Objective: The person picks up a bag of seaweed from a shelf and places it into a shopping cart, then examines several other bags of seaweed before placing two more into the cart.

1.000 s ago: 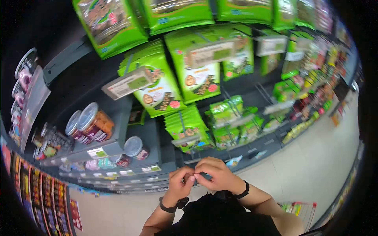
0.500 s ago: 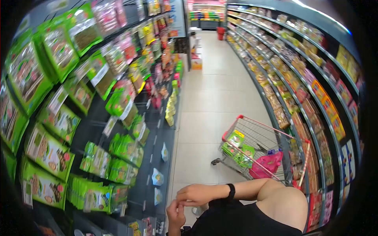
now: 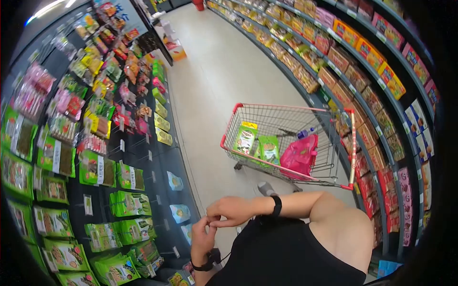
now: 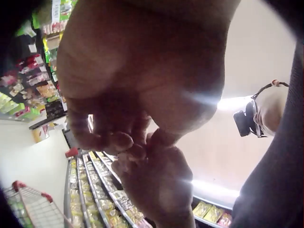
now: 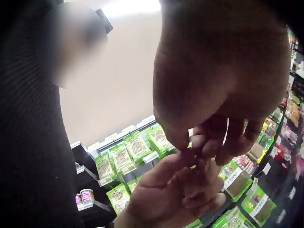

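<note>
In the head view my left hand (image 3: 203, 238) and right hand (image 3: 232, 211) meet in front of my body, fingertips touching. Both sets of fingers are loosely bent, and no object shows between them. The left wrist view has my left palm (image 4: 142, 66) large and dark, with the right hand (image 4: 164, 185) below it at the fingertips. From the right wrist the same contact appears, the left hand (image 5: 166, 185) under the right one (image 5: 223, 76). Green snack packets (image 3: 131, 205) hang on the rack to the left of the hands.
Ahead and to the right stands a shopping cart (image 3: 228, 143) with green packets (image 3: 246, 139), a pink bag (image 3: 299, 157) and a blue-capped bottle (image 3: 305, 133). Stocked shelves (image 3: 334, 66) line the right side. A pale floor aisle (image 3: 205, 71) runs between them and the hanging rack.
My view has swung right, from the green packets on the shelf to the aisle and cart, which now appears larger and nearer. Both hands stay together in front of my body.
</note>
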`<state>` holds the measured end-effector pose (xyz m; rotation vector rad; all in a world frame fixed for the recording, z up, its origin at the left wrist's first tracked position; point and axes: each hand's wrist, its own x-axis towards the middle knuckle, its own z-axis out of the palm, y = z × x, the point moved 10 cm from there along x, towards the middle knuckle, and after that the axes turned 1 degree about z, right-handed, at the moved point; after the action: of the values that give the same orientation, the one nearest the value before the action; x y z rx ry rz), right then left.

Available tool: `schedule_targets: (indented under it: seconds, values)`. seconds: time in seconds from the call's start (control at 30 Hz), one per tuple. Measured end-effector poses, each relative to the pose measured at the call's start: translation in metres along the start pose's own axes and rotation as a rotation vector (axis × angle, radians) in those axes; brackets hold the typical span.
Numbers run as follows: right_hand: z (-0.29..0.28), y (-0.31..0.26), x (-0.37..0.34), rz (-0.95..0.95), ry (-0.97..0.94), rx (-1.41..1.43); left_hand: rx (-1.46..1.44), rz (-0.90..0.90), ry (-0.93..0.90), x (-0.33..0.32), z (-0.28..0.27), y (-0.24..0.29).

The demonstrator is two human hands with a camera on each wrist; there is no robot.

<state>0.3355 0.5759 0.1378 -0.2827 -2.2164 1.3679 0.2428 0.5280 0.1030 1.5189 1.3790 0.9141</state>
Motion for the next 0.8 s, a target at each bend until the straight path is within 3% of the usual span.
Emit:
schedule_targets:
  seconds: [0.13,0.2,0.23,0.3,0.33,0.37,0.4,0.43,0.47,0.5,0.53,0.57,0.63,0.67,0.73,0.8]
  values:
    - [-0.064,0.045,-0.027,0.005,-0.059,-0.067,0.019,-0.013,-0.007,0.063,0.063,0.014]
    - [-0.101,0.09,-0.041,0.019,-0.034,0.222,0.109,0.003,-0.008,0.094,0.097,0.03]
    - [-0.117,0.12,-0.051,0.025,-0.023,0.377,0.082,-0.047,0.004,0.112,0.115,0.041]
    - [-0.151,0.222,-0.068,0.146,0.108,0.524,0.143,-0.054,-0.205,0.133,0.152,0.049]
    - [-0.176,0.268,-0.085,0.294,0.133,0.465,0.171,-0.04,-0.307,0.146,0.168,0.052]
    - [-0.206,0.315,-0.108,0.389,0.353,0.556,0.149,-0.02,-0.354,0.154,0.18,0.054]
    - [-0.236,0.358,-0.138,0.599,0.487,0.429,0.155,-0.059,-0.381,0.16,0.185,0.05]
    - [-0.252,0.412,-0.176,0.644,0.77,0.635,0.158,-0.099,-0.404,0.164,0.191,0.044]
    - [-0.264,0.46,-0.219,0.709,0.977,0.665,0.158,-0.137,-0.426,0.169,0.196,0.039]
    - [-0.252,0.521,-0.265,0.853,1.17,0.961,0.193,-0.151,-0.42,0.175,0.198,0.035]
    - [-0.231,0.583,-0.311,0.832,1.345,1.192,0.203,-0.193,-0.42,0.18,0.199,0.029]
    - [-0.235,0.564,-0.33,0.8,1.424,1.316,0.21,-0.235,-0.417,0.184,0.199,0.023]
    - [-0.211,0.6,-0.405,1.205,1.436,0.983,0.228,-0.297,-0.404,0.195,0.199,0.007]
    - [-0.197,0.642,-0.438,1.279,1.248,0.758,0.242,-0.306,-0.371,0.201,0.197,0.005]
    - [-0.178,0.645,-0.465,1.384,1.269,0.775,0.266,-0.317,-0.303,0.213,0.195,0.001]
    - [-0.165,0.65,-0.477,1.465,1.132,0.7,0.238,-0.364,-0.317,0.215,0.202,-0.008]
